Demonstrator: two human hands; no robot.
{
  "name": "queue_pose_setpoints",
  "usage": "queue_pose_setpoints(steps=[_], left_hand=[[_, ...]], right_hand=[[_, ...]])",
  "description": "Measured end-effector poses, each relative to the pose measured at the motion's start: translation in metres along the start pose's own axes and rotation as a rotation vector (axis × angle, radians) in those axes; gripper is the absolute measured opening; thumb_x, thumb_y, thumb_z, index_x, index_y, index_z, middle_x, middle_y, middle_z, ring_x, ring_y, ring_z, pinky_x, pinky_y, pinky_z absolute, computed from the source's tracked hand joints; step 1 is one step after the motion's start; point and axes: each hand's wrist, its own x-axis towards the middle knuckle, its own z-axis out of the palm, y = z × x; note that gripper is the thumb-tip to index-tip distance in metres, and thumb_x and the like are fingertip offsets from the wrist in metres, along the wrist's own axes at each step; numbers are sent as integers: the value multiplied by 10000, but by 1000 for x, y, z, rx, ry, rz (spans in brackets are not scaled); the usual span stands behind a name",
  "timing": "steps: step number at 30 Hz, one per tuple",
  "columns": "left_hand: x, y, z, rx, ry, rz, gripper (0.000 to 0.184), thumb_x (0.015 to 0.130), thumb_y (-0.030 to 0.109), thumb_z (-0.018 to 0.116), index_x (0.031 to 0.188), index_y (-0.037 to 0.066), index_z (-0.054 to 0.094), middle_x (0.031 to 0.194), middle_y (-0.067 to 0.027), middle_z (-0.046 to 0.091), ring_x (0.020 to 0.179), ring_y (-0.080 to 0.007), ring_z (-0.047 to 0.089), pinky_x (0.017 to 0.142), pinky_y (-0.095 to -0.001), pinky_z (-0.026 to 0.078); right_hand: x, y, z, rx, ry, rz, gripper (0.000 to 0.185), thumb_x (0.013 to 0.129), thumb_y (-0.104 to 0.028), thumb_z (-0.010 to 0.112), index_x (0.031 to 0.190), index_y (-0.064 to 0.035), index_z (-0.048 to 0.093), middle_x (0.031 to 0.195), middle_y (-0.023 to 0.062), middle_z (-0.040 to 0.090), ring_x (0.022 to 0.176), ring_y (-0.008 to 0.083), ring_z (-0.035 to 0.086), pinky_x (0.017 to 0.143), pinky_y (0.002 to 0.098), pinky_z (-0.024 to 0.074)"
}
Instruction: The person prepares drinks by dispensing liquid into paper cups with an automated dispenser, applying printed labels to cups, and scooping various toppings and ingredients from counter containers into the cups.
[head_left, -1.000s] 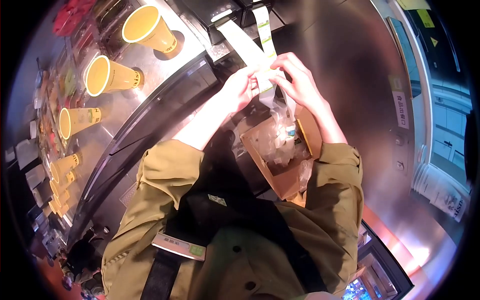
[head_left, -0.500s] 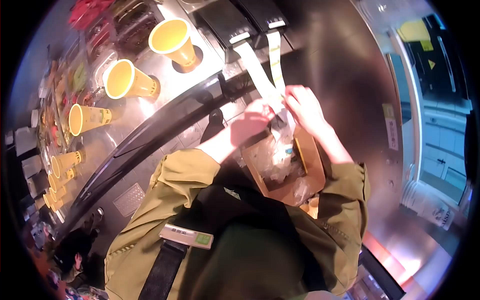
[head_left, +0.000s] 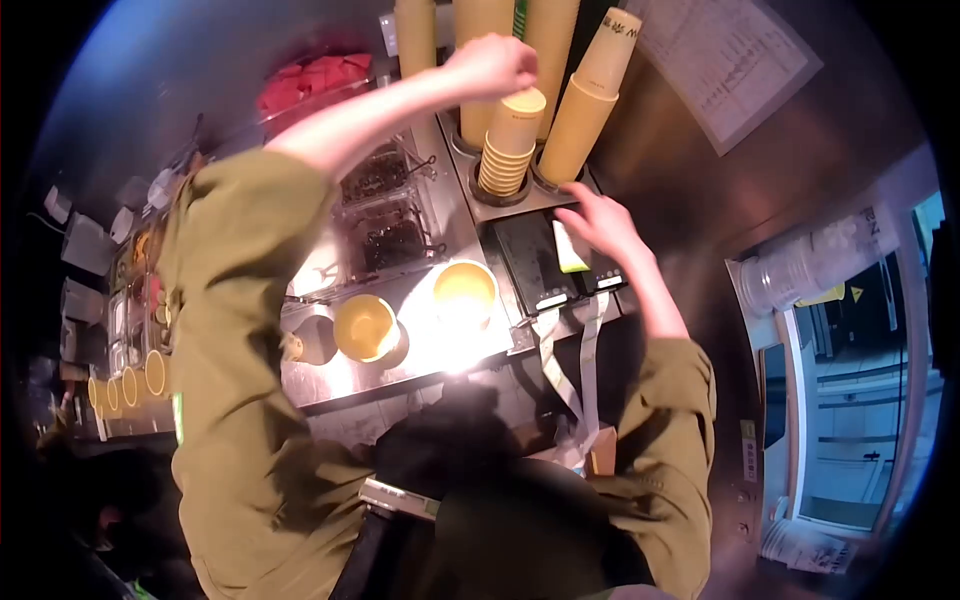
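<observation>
My left hand (head_left: pixel 495 68) reaches across to a stack of upside-down yellow paper cups (head_left: pixel 513 135). Its bent fingers are at the top of the stack, and I see nothing held in them. In my right hand (head_left: pixel 605 225) is a small white label (head_left: pixel 572 248) with a green end, pinched above the black label printers (head_left: pixel 535 265). Two paper strips (head_left: pixel 555 370) hang from the printers' front. Two open yellow cups, one (head_left: pixel 366 328) left of the other (head_left: pixel 465 292), stand on the metal counter beside the printers.
Taller cup stacks (head_left: pixel 580 125) stand behind and beside the small stack. Topping containers (head_left: pixel 385 240) are set into the counter. More yellow cups (head_left: pixel 130 387) line the far left. A printed sheet (head_left: pixel 735 70) is on the metal wall. Part of a cardboard box (head_left: pixel 601 452) shows below the strips.
Both hands have left the paper strips above the box. My left hand has moved up to the cup stack, my right hand over the printers with a label. The view has shifted toward the cup stacks.
</observation>
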Motion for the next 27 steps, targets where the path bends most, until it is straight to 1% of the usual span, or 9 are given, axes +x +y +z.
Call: queue_pose_setpoints(steps=[3,6,9,15,20,21,23,25,27], left_hand=[[41,-25,53,158,-91,-24,402,784,391,551,1083,125,574,993,-101,605,899,-266,587,777,-362,469],[63,-35,94,326,-39,-42,666,715,569,543,1221,147,445,1066,-158,549,984,-299,547,798,-424,462],[80,-39,100,136,-315,-161,743,672,603,556,1232,134,420,1088,-179,533,1014,-298,532,806,-433,457],[87,-38,106,125,-292,-196,706,666,580,566,1194,127,446,1086,-175,529,946,-305,567,796,-439,457],[71,-14,45,92,-15,-251,644,694,492,571,1185,94,450,1053,-182,533,934,-303,568,792,-392,460],[63,-8,23,46,70,-267,637,698,466,580,1183,74,449,1044,-184,534,934,-299,567,794,-376,461],[29,-21,2,-268,262,-220,734,636,459,638,1168,6,413,1083,-215,508,946,-321,560,831,-395,447],[-25,-16,-18,-914,429,-288,741,651,268,704,1154,-88,294,1077,-219,471,996,-246,523,814,-332,461],[-78,-4,-17,-821,590,-240,738,682,236,698,1175,-41,224,1112,-199,408,1041,-263,469,845,-355,434]], right_hand=[[64,17,60,-213,-108,-65,436,762,-283,503,1171,-146,443,770,174,620,756,337,599,667,433,473],[92,22,74,-270,-116,-34,436,747,-232,485,1170,-139,435,742,165,619,715,330,604,640,448,471],[99,21,80,-242,-52,-16,403,742,-216,479,1133,-126,445,685,150,609,665,330,601,606,458,468],[100,20,78,-139,17,12,351,744,-205,472,1089,-145,494,706,152,614,686,335,601,636,452,472],[108,20,62,-105,-108,77,385,731,-232,489,1109,-165,516,858,178,619,834,326,591,755,426,464],[108,26,62,-38,-111,74,379,727,-243,491,1093,-157,534,881,178,615,849,337,585,760,427,462],[97,41,59,309,78,77,353,741,-254,563,1048,-81,554,822,120,623,758,238,599,692,335,465],[76,25,18,881,287,103,300,780,-209,594,1019,-33,547,784,77,612,683,129,555,602,232,425],[49,-19,-31,1401,380,24,261,812,-161,594,1017,-20,515,772,51,593,639,53,496,542,167,361]])
